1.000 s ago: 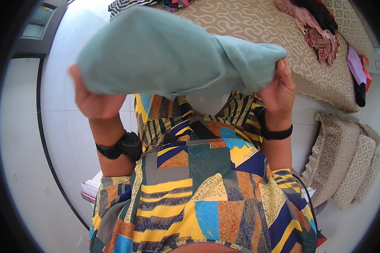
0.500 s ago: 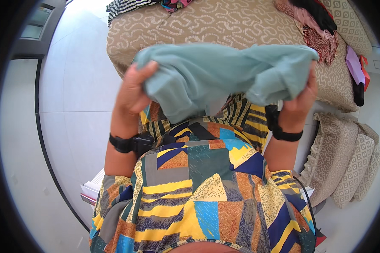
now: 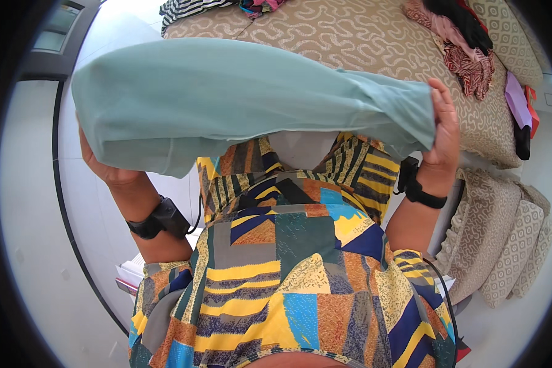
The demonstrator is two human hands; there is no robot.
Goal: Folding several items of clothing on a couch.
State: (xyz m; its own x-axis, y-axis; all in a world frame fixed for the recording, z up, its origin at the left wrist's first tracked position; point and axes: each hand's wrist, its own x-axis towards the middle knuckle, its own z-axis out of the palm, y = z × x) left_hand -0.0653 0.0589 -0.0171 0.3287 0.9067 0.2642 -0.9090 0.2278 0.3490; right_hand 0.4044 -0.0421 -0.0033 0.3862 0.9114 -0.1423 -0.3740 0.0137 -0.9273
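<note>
A light teal garment (image 3: 214,92) is stretched sideways between my hands, above my lap. It spreads wide and smooth at the left and bunches into folds at the right; its exact kind is not plain. My left hand (image 3: 100,162) holds the wide end from below and behind, and cloth covers most of its fingers. At the narrower end, my right hand (image 3: 446,126) grips the gathered fabric, with its fingers showing past the edge. Black bands with small dark devices sit on both wrists.
Ahead stands a bed (image 3: 313,30) with a brown patterned cover. A heap of scarves and dark cloth (image 3: 463,49) lies on its right, a striped cloth (image 3: 193,11) at its far left. Patterned cushions (image 3: 490,239) lean at the right. Pale floor tiles (image 3: 98,214) extend on the left.
My left hand has moved out to the left and down, spreading the bunched garment much wider. My right hand remains at the right end, now a little lower.
</note>
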